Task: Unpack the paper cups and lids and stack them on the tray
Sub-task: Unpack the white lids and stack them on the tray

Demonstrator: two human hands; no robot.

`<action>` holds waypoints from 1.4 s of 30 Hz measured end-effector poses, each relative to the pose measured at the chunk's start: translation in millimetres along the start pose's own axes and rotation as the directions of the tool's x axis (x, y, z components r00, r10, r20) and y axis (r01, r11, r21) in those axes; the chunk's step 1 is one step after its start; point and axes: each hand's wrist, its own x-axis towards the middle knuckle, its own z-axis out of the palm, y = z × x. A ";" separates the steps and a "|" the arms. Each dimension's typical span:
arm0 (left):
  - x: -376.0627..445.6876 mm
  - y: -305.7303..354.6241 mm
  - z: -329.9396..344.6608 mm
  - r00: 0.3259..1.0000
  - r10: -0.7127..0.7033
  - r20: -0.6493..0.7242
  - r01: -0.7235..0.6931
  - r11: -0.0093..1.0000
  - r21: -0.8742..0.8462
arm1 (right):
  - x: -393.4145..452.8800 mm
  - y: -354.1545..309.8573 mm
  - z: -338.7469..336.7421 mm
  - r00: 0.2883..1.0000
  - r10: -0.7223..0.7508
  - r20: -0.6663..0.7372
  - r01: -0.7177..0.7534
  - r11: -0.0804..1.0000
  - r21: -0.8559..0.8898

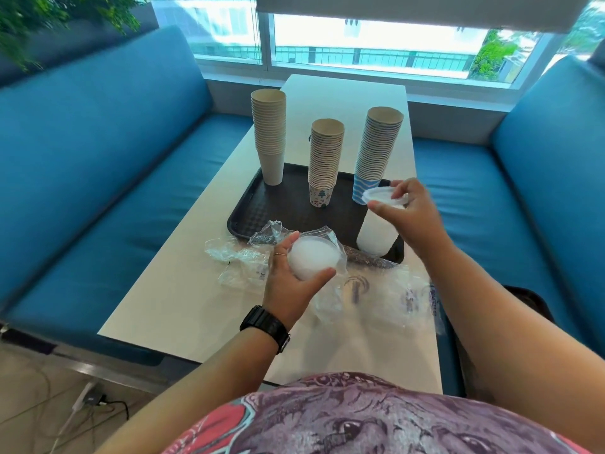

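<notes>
Patterned shirt at the near edge; two hands over a table [183, 290] with lids, cups and a tray.

Left hand [291, 283], a black watch [265, 326] on its wrist, grips a stack of white lids [312, 259] partly in clear wrap, just in front of the tray [262, 211]. Right hand [409, 211] pinches one lid [383, 195] above a tall white lid stack [376, 239] standing on the tray's near right corner. Three cup stacks stand upright on the tray's far side: plain stack [269, 136] at left, printed stack [325, 162] in the middle, blue-striped stack [376, 152] at right. Empty clear wrappers [386, 299] lie crumpled on the table by the tray's near edge. Blue sofas [98, 175] flank the table.
</notes>
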 end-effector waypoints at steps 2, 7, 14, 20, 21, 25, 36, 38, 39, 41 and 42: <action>0.6 0.5 2.1 1.000 0.000 -0.007 0.000 1.000 -0.012 | 11.5 15.5 -6.2 0.996 -0.007 -0.091 -0.004 0.992 -0.123; 4.3 1.4 5.5 1.000 -0.008 -0.016 0.007 0.999 -0.048 | 26.1 47.6 -8.9 0.994 0.005 -0.112 -0.029 0.977 -0.213; 8.6 -1.5 6.6 1.000 -0.019 -0.021 0.018 0.999 -0.026 | 27.5 66.4 1.3 0.998 -0.052 -0.039 0.033 0.925 -0.378; 11.6 -3.8 9.4 1.000 -0.015 -0.022 0.015 1.000 -0.024 | 25.6 69.0 4.6 0.985 -0.164 0.052 0.162 0.784 -0.599; 12.1 -3.8 10.1 1.000 -0.014 -0.021 0.013 1.000 -0.021 | 25.3 69.3 6.0 0.982 -0.175 0.072 0.182 0.769 -0.612; 11.4 -2.7 10.5 1.000 -0.016 -0.016 0.015 0.999 -0.039 | 21.5 73.0 11.4 0.972 -0.202 0.116 0.226 0.695 -0.683; 8.4 -0.7 8.0 1.000 -0.018 -0.025 0.016 0.998 -0.068 | 13.5 56.4 9.1 0.965 -0.254 0.061 0.231 0.718 -0.656; 7.5 -0.2 7.3 1.000 -0.023 -0.017 0.022 0.997 -0.069 | 5.8 37.3 13.5 0.949 -0.313 0.017 0.268 0.779 -0.567; 7.0 -0.3 7.0 1.000 -0.023 -0.011 0.022 0.997 -0.069 | 1.3 24.5 16.3 0.948 -0.319 0.019 0.286 0.818 -0.500; 5.7 0.3 5.9 1.000 -0.013 -0.004 0.012 0.998 -0.066 | -8.2 -2.3 21.5 0.957 -0.270 0.104 0.289 0.887 -0.361; 5.3 0.2 5.6 1.000 -0.005 0.000 0.005 0.998 -0.060 | -12.9 -14.4 24.0 0.955 -0.230 0.185 0.280 0.903 -0.324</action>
